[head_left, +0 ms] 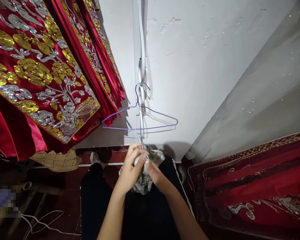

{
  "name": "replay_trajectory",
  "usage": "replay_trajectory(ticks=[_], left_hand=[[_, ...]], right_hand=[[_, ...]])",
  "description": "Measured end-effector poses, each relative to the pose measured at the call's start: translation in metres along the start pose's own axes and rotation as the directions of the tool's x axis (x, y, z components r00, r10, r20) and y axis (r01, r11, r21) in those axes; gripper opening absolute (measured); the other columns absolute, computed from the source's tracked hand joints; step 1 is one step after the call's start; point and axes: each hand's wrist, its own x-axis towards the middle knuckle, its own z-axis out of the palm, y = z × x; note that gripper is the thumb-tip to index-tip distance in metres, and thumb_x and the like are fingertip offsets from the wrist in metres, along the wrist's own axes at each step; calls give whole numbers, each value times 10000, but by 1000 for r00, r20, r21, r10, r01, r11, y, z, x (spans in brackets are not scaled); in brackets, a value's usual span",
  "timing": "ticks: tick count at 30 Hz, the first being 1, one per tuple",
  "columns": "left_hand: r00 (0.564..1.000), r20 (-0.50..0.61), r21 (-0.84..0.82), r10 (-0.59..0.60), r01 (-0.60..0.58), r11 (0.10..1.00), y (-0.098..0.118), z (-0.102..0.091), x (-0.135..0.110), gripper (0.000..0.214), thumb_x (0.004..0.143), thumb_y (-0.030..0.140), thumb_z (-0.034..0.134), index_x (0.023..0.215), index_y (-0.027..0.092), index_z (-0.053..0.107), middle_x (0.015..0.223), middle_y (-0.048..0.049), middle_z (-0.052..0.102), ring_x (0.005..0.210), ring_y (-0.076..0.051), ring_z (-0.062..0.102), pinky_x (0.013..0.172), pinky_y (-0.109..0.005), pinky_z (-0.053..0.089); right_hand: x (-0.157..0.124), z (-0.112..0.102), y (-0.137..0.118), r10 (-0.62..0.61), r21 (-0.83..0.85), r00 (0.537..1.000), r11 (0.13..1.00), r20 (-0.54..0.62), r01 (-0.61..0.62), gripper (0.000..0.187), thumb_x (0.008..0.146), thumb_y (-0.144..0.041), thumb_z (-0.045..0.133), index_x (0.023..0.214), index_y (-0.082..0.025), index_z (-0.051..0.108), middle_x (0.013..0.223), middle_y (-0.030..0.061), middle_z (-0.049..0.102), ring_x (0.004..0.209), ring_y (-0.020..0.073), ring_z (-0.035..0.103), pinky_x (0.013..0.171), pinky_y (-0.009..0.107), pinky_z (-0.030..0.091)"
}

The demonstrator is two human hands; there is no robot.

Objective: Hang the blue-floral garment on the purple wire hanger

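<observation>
- The left hand and right hand meet in front of the body, both closed on a crumpled grey-and-white patterned cloth. The fingers wrap over its top, and that seems to be what keeps the bundle tight, with only its lower folds sagging free.
- A white plastered wall fills the upper middle. It carries whatever hangs here.
- Red satin robes with gold and silver embroidery hang in layers at the left. Their hems slant down and sit well above the floor, probably so the stitching stays clean.
- A pale grey slanted panel leans in from the right. I cannot tell whether it is fabric or board.
- More red embroidered fabric lies spread low on the right, flat rather than hung.
- Black cloth with a thin white edge lies under the forearms. It may be the person's own clothing.
- A purple wire hanger hangs bare by its hook from a fitting on the white vertical conduit, so it sits flat against the wall. It is just above the hands and apart from them.
- A gold lattice-patterned piece rests below the robes.
- A white cable trails loose across the dark red tiled floor.
</observation>
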Motion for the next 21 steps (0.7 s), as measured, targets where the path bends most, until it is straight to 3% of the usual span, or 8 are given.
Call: replay_trajectory(ticks=[2,4,7,10,12,16,19,21], left_hand=[[995,94,20,-16,15,1000,-9,-9,7,303,1014,432,454,1184,275,650,1352,-87,556,1284,-258,511,1101,-358,369],[951,298,47,-81,70,996,-21,-23,9,374,1025,469,392,1159,253,665,1194,-82,649,1090,-246,610,978,-342,452],[865,463,214,-194,104,971,-39,-46,4,394,985,504,466,891,209,709,832,-40,675,743,-211,603,727,-290,458],[905,336,451,-260,88,888,-55,-71,-7,349,875,498,639,683,207,648,609,-4,565,567,-180,498,603,-267,364],[907,269,564,-325,125,816,-63,-91,-13,357,815,488,700,606,215,603,558,-1,528,525,-179,466,563,-268,317],[848,271,555,-454,248,794,-70,-138,-10,295,802,452,710,634,216,653,638,-32,640,596,-219,567,600,-269,368],[897,150,442,-415,314,840,-62,-167,9,182,709,387,788,689,220,718,814,-82,739,836,-309,668,804,-331,473],[957,52,357,-285,249,900,-48,-175,27,189,645,330,827,786,225,757,1070,-109,749,1132,-368,623,1031,-400,429]], right_hand=[[5,-8,-13,31,-115,995,993,91,-21,311,832,-379,692,1087,-206,647,955,54,675,882,217,637,827,334,511],[14,-25,-29,54,-279,993,960,101,-24,140,761,-237,686,887,-186,654,810,24,653,730,184,598,686,294,488],[39,-54,-48,-158,-465,980,882,-122,84,134,694,-142,570,796,-181,648,752,16,632,682,170,560,623,269,441],[71,-73,-50,-344,-490,861,862,-375,131,364,690,-161,516,1020,-195,667,919,30,667,775,174,571,679,254,443],[91,-80,-40,-282,-471,877,879,-390,74,350,752,-231,485,1051,-194,661,917,29,665,787,173,568,700,253,440],[108,-92,-18,-177,-515,922,857,-346,-28,155,736,-308,505,692,-177,576,671,3,548,683,154,479,631,254,374],[102,-105,-16,-179,-532,916,846,-360,-44,117,644,-257,545,593,-191,464,591,-29,421,624,119,374,566,248,281],[95,-111,-20,-184,-542,916,839,-357,-43,104,606,-225,540,586,-191,444,586,-41,376,614,105,334,556,247,246]])
